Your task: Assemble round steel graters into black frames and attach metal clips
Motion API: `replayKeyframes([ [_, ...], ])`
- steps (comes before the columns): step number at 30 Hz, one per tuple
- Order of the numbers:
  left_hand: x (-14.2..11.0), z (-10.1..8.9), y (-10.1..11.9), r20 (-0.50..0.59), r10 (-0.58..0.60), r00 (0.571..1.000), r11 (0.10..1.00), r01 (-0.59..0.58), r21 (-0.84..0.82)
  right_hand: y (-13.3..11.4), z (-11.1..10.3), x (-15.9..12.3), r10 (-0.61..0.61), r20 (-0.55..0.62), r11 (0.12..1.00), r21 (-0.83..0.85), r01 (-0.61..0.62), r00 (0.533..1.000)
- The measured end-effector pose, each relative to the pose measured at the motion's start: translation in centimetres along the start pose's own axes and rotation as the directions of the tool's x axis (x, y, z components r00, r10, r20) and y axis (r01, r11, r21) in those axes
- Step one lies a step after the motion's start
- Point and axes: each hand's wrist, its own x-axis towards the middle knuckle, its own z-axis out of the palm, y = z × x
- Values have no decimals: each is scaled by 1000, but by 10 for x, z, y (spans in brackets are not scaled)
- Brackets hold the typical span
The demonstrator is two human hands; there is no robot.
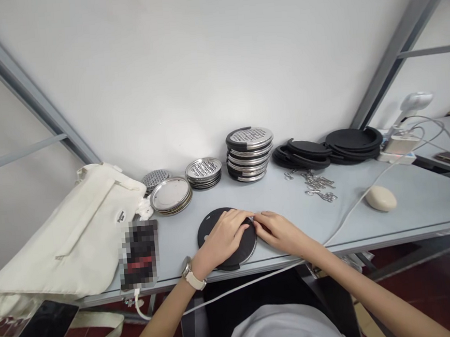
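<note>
A round black disc (209, 222) with a thin metal rim along its lower right lies flat near the front edge of the table. My left hand (224, 236), a watch on its wrist, reaches across the disc, thumb and fingertips closed at its right edge. My right hand (277, 231) meets it there, fingers bent and pressed together at the same edge. A small shiny bit shows between the fingertips, too hidden to name. Behind the disc stand a tall stack of round metal graters in black holders (250, 156) and a stack of grater plates (204, 173).
Plain metal discs (170, 194) and a white bag (78, 232) are on the left, beside a blurred-out phone (139, 254). Metal clasps (316, 182), black round holders (353, 145) and a beige mouse (381, 198) lie right. A white cable (349, 213) crosses the table.
</note>
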Motion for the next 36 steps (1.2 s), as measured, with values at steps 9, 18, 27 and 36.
replayKeyframes([
  [9,0,0,1,2,-1,1000,1000,1,-1,-3,-1,-1,2,-18,999,-42,-3,1000],
  [18,-1,-1,2,-4,-8,1000,999,8,-53,-4,0,-1,7,-21,999,-50,-8,1000],
  [27,-1,1,-1,-8,-23,1000,996,22,-91,1,2,-2,-22,21,998,-54,23,1000],
  [36,-2,3,-3,-19,-30,999,996,29,-84,5,5,-2,-31,30,994,-102,34,999],
])
